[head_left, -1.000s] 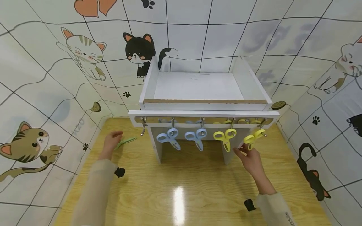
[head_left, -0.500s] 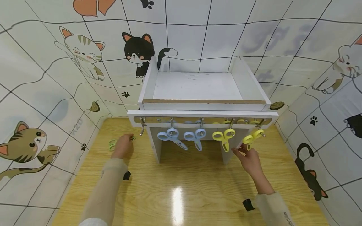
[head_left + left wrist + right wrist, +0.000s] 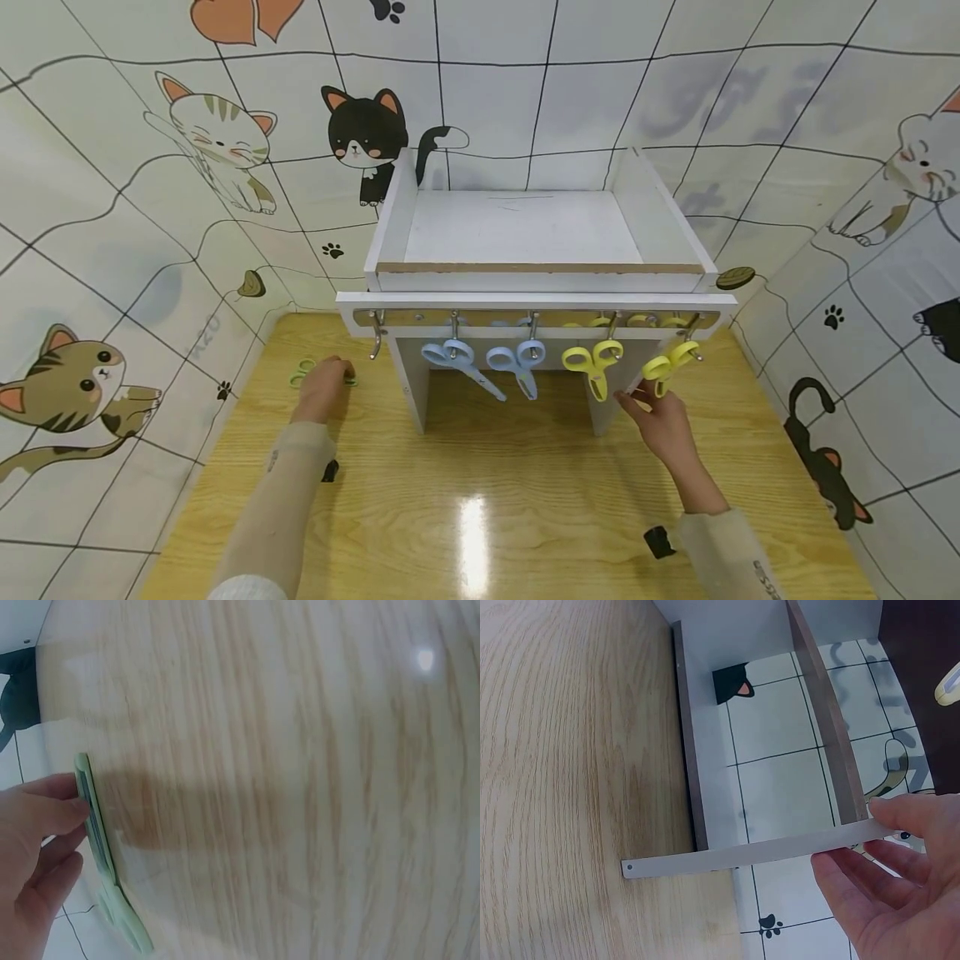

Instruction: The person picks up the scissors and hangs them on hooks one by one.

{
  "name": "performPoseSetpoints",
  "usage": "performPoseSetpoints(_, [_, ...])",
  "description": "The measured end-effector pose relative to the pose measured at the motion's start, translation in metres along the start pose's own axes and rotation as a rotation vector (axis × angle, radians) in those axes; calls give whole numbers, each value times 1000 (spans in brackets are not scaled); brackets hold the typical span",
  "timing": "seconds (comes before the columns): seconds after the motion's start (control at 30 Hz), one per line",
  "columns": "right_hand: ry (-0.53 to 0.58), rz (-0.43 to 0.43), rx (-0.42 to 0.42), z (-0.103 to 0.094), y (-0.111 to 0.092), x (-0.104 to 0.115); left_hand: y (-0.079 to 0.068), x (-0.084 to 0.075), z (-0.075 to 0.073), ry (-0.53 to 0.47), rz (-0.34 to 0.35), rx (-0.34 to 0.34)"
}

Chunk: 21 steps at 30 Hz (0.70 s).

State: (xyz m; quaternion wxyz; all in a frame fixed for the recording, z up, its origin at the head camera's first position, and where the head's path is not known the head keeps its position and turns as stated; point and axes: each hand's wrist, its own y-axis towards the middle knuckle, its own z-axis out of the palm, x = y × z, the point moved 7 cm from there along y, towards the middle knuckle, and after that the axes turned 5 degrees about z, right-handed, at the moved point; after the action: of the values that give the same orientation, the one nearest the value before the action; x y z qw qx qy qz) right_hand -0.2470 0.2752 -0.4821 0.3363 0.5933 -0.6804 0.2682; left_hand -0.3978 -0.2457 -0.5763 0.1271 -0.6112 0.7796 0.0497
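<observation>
Light green scissors (image 3: 96,825) lie at the left of the table. My left hand (image 3: 322,390) covers their middle in the head view, with the handles showing to its left. The left wrist view shows its thumb and fingers pinching the blade end. On the right, my right hand (image 3: 658,421) is at the white shelf unit's side panel (image 3: 742,853), pinching its front edge between thumb and fingers. Above that hand hang yellow scissors (image 3: 670,364) on a hook. Another yellow pair (image 3: 594,362) and two blue pairs (image 3: 517,362) hang farther left.
A metal hook rail (image 3: 543,319) runs along the shelf unit's front; its leftmost hook (image 3: 377,337) bears nothing. The open-topped white tray (image 3: 525,229) sits above it. Dark pieces (image 3: 659,542) lie beside both sleeves. Cat-patterned walls enclose the wooden table (image 3: 450,483).
My left hand has moved right, from beside the green scissors onto them. The leftmost blue scissors have swung on their hook, blades now toward the right. My right hand stays on the panel.
</observation>
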Motion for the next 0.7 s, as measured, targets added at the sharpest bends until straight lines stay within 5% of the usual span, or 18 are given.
performPoseSetpoints(0.27, [1,7,-1,1,1,-2,1,6,0,-83,57,18])
performPoseSetpoints(0.5, [7,-2,-7,0,0,0,-9,3,-29,-149,78,-70])
performPoseSetpoints(0.6, [4,-11,-11,0,0,3,-15,5,-47,-280,36,-140])
performPoseSetpoints(0.7, [6,-10,-10,-1,-1,4,-21,12,-62,-520,-49,-221])
